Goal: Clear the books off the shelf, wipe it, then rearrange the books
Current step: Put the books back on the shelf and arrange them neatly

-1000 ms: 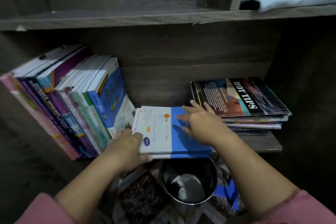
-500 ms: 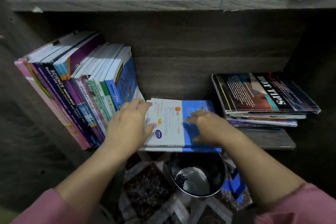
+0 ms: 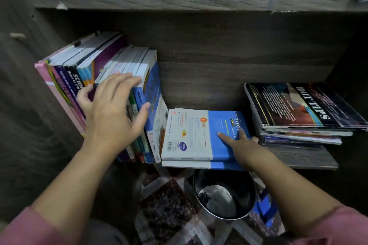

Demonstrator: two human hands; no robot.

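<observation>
Books in a leaning row (image 3: 119,59) stand at the left of the shelf (image 3: 302,157); the left hand (image 3: 111,117) rests on them with fingers spread, gripping none. Without that support the row may slide right. In the middle, the right hand (image 3: 241,145) presses straight fingers on the flat blue-and-white workbook (image 3: 191,135), which overhangs the near edge and might fall into the metal bin (image 3: 245,191).

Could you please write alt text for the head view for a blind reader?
A person's left hand rests with spread fingers on a leaning row of books on a wooden shelf, while the right hand presses on a blue-and-white book lying flat. A stack of books lies to the right.
</observation>
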